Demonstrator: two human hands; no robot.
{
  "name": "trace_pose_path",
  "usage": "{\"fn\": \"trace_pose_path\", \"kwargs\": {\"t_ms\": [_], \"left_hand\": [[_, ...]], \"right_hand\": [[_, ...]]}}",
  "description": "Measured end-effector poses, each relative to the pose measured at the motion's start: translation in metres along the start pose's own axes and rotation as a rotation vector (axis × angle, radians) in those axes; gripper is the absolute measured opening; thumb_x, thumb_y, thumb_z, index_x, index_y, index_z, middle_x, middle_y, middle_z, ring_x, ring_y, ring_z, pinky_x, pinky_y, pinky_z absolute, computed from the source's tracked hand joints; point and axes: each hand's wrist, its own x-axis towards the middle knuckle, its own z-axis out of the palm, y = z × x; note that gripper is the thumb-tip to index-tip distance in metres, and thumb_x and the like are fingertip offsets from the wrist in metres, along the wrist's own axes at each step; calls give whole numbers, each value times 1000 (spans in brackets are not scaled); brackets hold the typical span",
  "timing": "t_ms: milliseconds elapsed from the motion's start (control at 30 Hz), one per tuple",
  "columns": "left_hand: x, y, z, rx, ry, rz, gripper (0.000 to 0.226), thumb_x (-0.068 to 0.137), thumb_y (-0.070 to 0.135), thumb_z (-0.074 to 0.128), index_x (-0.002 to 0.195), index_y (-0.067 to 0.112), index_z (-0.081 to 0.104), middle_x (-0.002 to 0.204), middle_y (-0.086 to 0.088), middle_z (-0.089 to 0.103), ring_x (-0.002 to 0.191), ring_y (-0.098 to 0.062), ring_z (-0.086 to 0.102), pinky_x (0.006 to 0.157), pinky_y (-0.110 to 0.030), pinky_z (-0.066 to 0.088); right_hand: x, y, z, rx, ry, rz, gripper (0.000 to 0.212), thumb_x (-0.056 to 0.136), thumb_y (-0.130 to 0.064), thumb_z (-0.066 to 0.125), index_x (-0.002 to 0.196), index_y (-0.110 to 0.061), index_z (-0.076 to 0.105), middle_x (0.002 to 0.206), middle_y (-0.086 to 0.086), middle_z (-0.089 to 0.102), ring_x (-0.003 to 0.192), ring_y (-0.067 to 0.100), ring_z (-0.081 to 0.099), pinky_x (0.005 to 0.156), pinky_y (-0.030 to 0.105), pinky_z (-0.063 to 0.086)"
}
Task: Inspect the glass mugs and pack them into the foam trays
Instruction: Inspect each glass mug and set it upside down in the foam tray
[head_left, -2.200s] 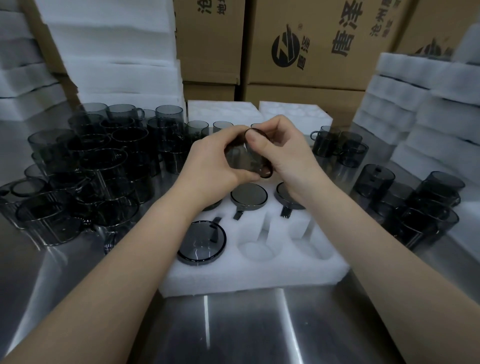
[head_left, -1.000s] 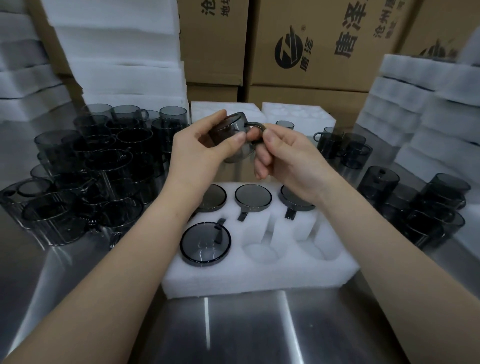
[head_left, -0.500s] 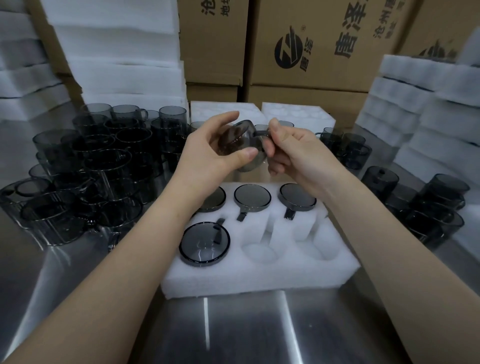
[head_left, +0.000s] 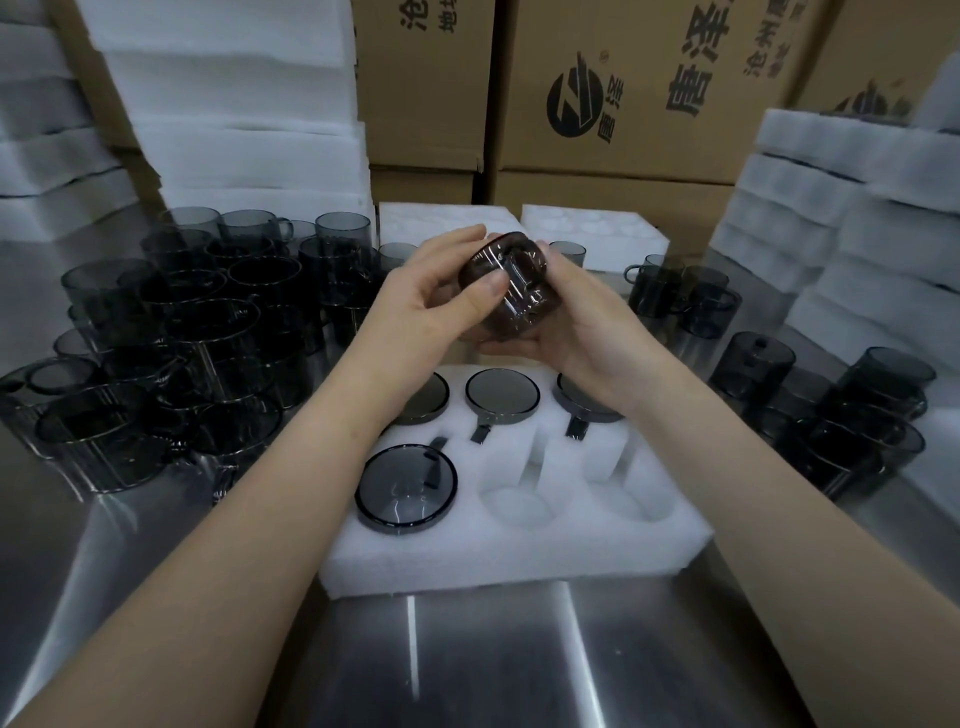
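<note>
On the desk (head_left: 493, 665), one mug is inspected above the foam tray (head_left: 519, 556).
The left hand (head_left: 421, 306) and right hand (head_left: 582, 322) both curl round the glass mug (head_left: 511, 286) above the tray's back row. It is best turned slowly with a firm grip, then seated in a free front pocket (head_left: 517, 501).

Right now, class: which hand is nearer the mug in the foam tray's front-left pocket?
Left. The left hand holds the raised mug above and behind that packed mug; the right hand grips the same raised mug farther right, over the foam tray's right side.
</note>
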Motion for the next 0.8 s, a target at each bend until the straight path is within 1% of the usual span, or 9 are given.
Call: {"fn": "trace_pose_path", "kwargs": {"t_ms": [100, 167, 267, 333, 433, 500, 567, 700, 800], "left_hand": [[-1, 0, 1, 121, 10, 67, 37, 90, 5, 63, 122, 24, 60, 126, -4, 61, 116, -11, 59, 102, -32, 47], [-3, 0, 3, 216, 4, 86, 43, 86, 2, 65, 126, 18, 60, 120, 4, 63, 114, -9, 59, 102, -27, 46], [-4, 0, 8, 370, -8, 96, 58, 78, 12, 75, 131, 23, 54, 121, 13, 59, 113, -1, 54, 99, -13, 40], [-3, 0, 10, 438, 19, 98, 62, 74, 20, 82, 129, 25, 54, 118, 14, 60, 110, -1, 55, 98, -16, 41], [-3, -1, 9, 449, 54, 110, 58, 71, 22, 84, 123, 25, 57, 110, 13, 65, 105, -5, 60, 96, -28, 47], [-4, -1, 8, 441, 42, 122, 59, 69, 17, 85, 121, 23, 57, 110, 11, 65, 106, -7, 61, 97, -34, 48], [-4, -2, 7, 417, 22, 128, 58, 68, 12, 85, 116, 25, 55, 109, 10, 65, 106, -10, 62, 98, -38, 49], [-5, -1, 5, 345, -13, 160, 57, 69, 6, 81, 113, 27, 52, 110, 9, 62, 108, -11, 61, 99, -38, 49], [-7, 3, 9, 281, -34, 209, 59, 68, 7, 77, 111, 34, 48, 114, 18, 60, 112, -7, 60, 99, -33, 49]], "right_hand": [[-3, 1, 1, 50, 47, -52, 36, 101, -26, 45, 130, -5, 52, 111, 20, 62, 85, 30, 68, 71, 41, 59], [-4, 2, 1, 24, 124, -94, 31, 100, -18, 49, 130, -11, 53, 119, 18, 60, 89, 28, 68, 66, 42, 59], [-3, 3, 2, -100, 222, -164, 27, 101, -17, 50, 127, -14, 57, 122, 15, 61, 110, 36, 64, 79, 57, 57], [-3, 3, 4, -149, 258, -195, 23, 101, -17, 49, 121, -16, 60, 116, 9, 62, 117, 38, 59, 86, 62, 53], [-3, 2, 6, -164, 288, -199, 21, 102, -19, 47, 116, -21, 63, 117, 12, 63, 112, 35, 63, 79, 52, 59], [-4, 2, 5, -102, 294, -191, 23, 103, -22, 45, 116, -18, 64, 113, 13, 66, 97, 29, 69, 65, 40, 60], [-5, 2, 4, -39, 290, -182, 25, 104, -24, 43, 115, -16, 64, 107, 11, 68, 85, 23, 70, 56, 32, 57], [-3, 2, 1, 84, 298, -146, 27, 104, -26, 44, 115, -14, 66, 104, 10, 71, 83, 25, 72, 53, 30, 57], [0, 1, -3, 234, 312, -81, 29, 103, -18, 47, 120, -1, 64, 101, 15, 71, 85, 29, 70, 53, 31, 56]]}}
